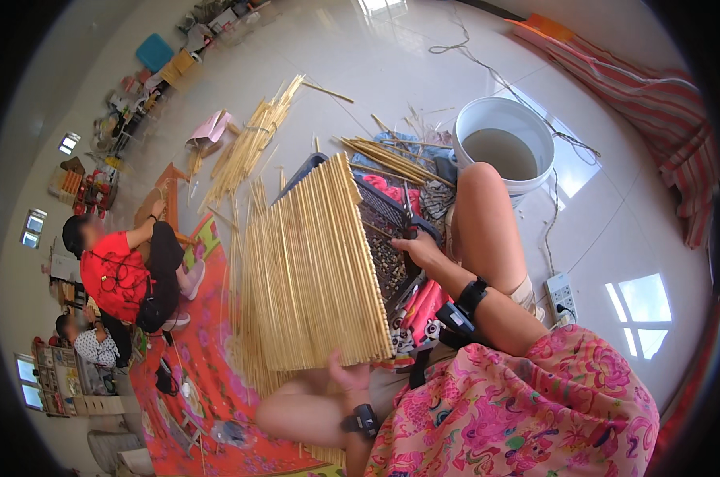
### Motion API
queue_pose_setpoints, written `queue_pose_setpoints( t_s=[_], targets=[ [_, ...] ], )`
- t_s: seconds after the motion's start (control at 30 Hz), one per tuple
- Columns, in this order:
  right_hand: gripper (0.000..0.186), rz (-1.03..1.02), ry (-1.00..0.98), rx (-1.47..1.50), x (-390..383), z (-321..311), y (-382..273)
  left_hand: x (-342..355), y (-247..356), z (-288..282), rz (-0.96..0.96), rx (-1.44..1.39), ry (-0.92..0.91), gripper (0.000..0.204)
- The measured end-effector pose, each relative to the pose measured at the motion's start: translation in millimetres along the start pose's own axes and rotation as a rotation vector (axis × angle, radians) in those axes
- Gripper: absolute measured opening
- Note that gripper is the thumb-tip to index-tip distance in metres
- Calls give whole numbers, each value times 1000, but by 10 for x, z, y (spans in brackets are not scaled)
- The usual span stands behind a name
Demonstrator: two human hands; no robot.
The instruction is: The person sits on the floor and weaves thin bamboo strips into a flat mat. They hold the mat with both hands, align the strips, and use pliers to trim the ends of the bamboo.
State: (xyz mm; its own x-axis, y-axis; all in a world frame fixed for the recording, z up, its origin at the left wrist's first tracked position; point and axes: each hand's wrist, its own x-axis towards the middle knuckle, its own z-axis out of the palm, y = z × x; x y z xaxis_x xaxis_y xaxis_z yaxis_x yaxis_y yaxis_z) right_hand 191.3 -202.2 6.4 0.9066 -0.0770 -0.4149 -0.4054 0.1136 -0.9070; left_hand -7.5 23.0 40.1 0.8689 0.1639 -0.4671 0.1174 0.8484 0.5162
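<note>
A panel of straw-coloured stalks (308,270), set side by side, leans across my lap. My left hand (349,375) grips its near lower edge, the thumb on the front and the other fingers mostly hidden behind it. My right hand (417,248) is beside the panel's right edge, closed around dark-handled scissors (408,208) whose blades point away from me. A thin stalk end (376,230) reaches from the panel side toward the right fingers; whether they pinch it I cannot tell. Beneath is a dark plastic crate (392,274) with small cut bits inside.
A white bucket (505,143) stands beyond my right knee. Loose stalks (395,159) and a tied bundle (256,139) lie on the tiled floor. A power strip (561,296) and cord (552,219) are at right. A person in red (117,274) sits at left on a red mat (209,342).
</note>
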Motion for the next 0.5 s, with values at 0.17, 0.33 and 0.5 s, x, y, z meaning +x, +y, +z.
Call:
queue_pose_setpoints(
  t_s=[0.17,0.33,0.5],
  targets=[
    [18,-129,19,319,87,140,-448,-97,31,27,21,-58,49,54],
    [35,-46,-37,452,166,306,-660,-183,58,99,-27,42,47,55],
    [24,-66,59,351,507,462,-500,-107,3,-163,-55,192,97,60]
  ],
)
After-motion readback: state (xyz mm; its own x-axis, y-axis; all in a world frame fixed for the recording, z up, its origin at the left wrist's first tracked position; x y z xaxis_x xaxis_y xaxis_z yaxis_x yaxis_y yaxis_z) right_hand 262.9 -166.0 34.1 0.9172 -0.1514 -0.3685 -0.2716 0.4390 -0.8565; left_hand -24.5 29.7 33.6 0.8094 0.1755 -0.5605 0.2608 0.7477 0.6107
